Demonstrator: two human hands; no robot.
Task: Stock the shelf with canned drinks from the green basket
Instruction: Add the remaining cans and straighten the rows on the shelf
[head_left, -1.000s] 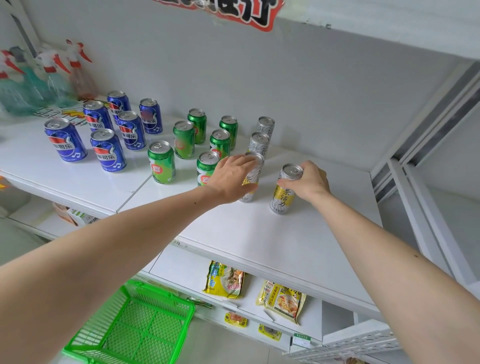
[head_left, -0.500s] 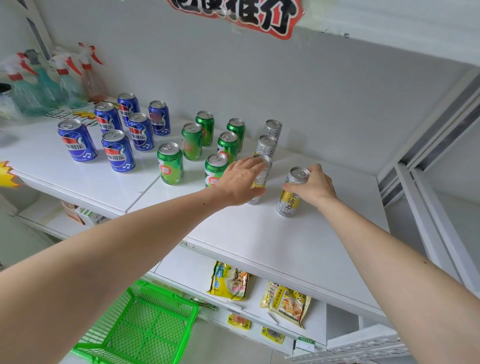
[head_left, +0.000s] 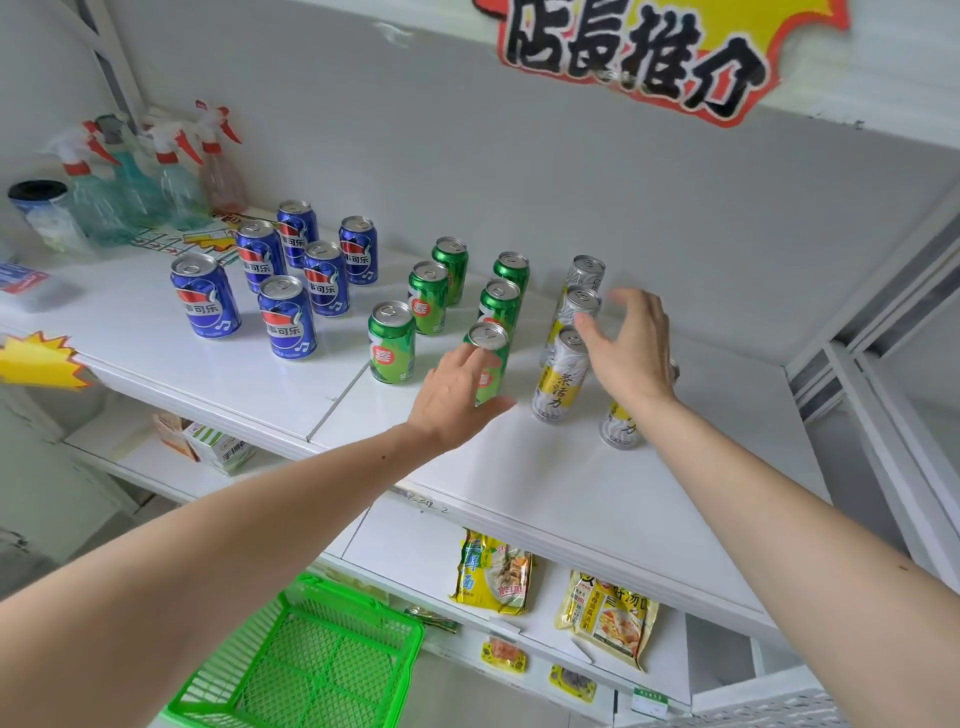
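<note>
White shelf (head_left: 571, 483) stocked; left hand (head_left: 457, 389) and right hand (head_left: 631, 348) hover spread, holding nothing. Tall silver cans (head_left: 561, 379) look tippy, slick: grasp mid-body.

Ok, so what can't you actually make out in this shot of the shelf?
Head view only:
- Rightmost silver can: the right hand and wrist cover its top and most of its body.
- Front green can: the left hand hides its lower left side; contact is unclear.
- Green basket: cut off by the bottom edge, so the whole of its inside is not shown.
- Red and yellow sign: cut off at the top edge.
- Price tags on the lower shelf: too small to read.
</note>
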